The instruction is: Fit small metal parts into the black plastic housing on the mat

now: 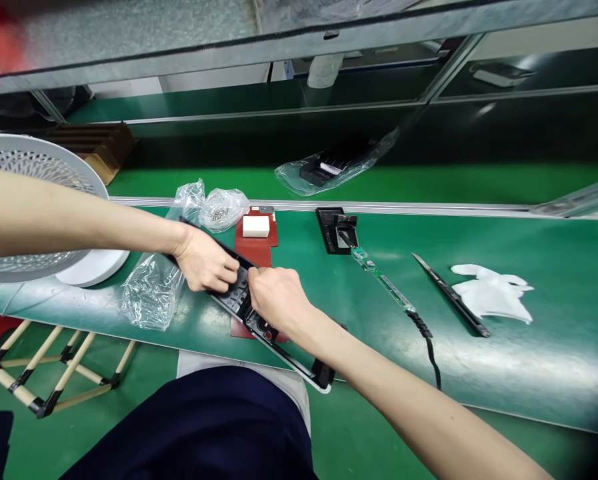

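A long black panel with a light rim [299, 363] lies slanted across a dark red mat [255, 250] at the front edge of the green bench [529, 333]. My left hand [205, 264] grips the panel's upper part from the left side. My right hand [277, 297] is closed on the panel's middle, with the fingertips pinched at its top edge, close to my left fingers. Whether a small part sits between those fingertips is hidden. The panel's lower end sticks out past the bench edge over my lap.
Crumpled clear bags [151, 293] and a bag of small metal parts [222, 208] lie left of the mat. A white block [255, 227] rests on it. To the right: a soldering iron [383, 283] with stand [335, 230], a black strip [451, 295], a white glove [493, 293]. A white fan [39, 173] stands far left.
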Available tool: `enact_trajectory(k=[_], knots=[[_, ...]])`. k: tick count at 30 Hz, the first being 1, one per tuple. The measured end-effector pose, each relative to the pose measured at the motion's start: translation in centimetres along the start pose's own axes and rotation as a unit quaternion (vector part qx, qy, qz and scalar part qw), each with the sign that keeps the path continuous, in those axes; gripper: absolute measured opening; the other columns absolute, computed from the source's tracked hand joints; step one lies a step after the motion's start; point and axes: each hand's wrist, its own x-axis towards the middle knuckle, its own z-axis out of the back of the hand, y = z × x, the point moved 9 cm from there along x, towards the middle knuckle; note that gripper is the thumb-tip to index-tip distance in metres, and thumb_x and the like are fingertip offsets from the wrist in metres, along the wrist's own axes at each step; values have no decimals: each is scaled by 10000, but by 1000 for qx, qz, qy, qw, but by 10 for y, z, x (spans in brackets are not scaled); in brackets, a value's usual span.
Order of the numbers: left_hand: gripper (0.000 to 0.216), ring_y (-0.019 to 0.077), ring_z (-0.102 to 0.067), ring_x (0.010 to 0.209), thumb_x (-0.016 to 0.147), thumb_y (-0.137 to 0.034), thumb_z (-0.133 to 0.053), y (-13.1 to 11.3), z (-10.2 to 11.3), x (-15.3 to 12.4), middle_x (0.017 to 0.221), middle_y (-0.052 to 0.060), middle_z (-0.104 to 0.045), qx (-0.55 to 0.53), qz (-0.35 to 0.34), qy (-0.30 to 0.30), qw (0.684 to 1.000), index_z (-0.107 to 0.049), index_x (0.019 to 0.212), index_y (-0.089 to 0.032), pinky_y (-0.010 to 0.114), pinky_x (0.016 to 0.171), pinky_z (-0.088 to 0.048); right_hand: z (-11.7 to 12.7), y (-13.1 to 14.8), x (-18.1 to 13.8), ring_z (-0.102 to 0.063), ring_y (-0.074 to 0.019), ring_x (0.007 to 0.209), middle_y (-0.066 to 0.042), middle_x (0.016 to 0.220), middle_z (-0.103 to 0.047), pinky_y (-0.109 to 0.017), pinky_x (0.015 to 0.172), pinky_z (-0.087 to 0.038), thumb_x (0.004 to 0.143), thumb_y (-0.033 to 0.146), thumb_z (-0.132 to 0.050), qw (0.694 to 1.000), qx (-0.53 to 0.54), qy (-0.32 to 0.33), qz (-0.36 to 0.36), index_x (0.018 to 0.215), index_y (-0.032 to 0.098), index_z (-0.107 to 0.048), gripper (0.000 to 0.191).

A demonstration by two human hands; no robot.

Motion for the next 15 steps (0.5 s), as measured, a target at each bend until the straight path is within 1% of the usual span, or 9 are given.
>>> enact_trajectory(k=[1,3,5,6,8,9,11,13,15], knots=[[288,284,-547,884,747,-14,-250,8,3,-1,863,127,-622,-16,2,-14,1000,-45,649,-191,489,828,-420,0,-5,0,-613,-230,767,-146,815,-595,-241,668,-419,916,75,-458,1000,0,-2,-22,884,72,-588,134],[334,277,-508,865,705,-18,-299,28,10,-4,789,119,-587,-75,10,-59,995,-9,666,-180,505,891,-402,-1,-15,0,-617,-244,791,-171,825,-591,-250,682,-430,940,80,-404,997,-3,-9,-70,900,56,-597,198],[356,268,-477,873,644,-41,-377,51,13,-5,727,104,-530,-170,19,-106,980,-52,580,-171,530,998,-352,-4,-23,3,-618,-255,803,-192,823,-583,-256,689,-438,954,87,-373,994,-7,-12,-112,925,36,-607,241],[350,264,-467,889,603,-51,-415,63,13,-4,705,97,-498,-217,25,-118,969,-93,529,-168,533,1052,-311,-6,-29,4,-618,-259,807,-198,821,-578,-258,693,-442,959,95,-366,991,-5,-15,-136,938,29,-612,256],[329,268,-449,947,502,-63,-459,85,6,1,669,91,-429,-279,51,-114,952,-152,456,-170,515,1132,-217,-11,-40,8,-615,-266,815,-206,821,-571,-267,704,-452,978,131,-359,981,11,-30,-189,962,22,-624,288],[333,272,-438,987,460,-66,-465,94,1,4,658,92,-397,-286,68,-101,950,-149,439,-172,499,1157,-171,-14,-46,9,-612,-271,820,-209,822,-568,-274,711,-458,985,151,-358,975,26,-43,-216,969,21,-630,302],[379,280,-407,1060,428,-65,-462,108,-9,11,652,97,-339,-255,102,-65,959,-100,448,-178,473,1183,-106,-22,-55,11,-607,-275,822,-213,820,-562,-286,719,-466,990,178,-352,962,53,-68,-260,972,19,-639,328],[419,284,-389,1092,481,-46,-444,114,-17,17,668,97,-312,-186,114,-34,975,-53,497,-195,468,1187,-90,-32,-57,15,-602,-273,812,-216,813,-556,-289,717,-469,994,183,-330,954,65,-79,-280,975,13,-640,354],[430,279,-404,1077,563,-17,-413,116,-23,20,681,90,-318,-114,107,-17,987,-33,543,-216,472,1180,-104,-43,-56,19,-601,-267,799,-215,800,-551,-282,708,-467,1000,179,-294,952,67,-78,-289,981,9,-635,382]])
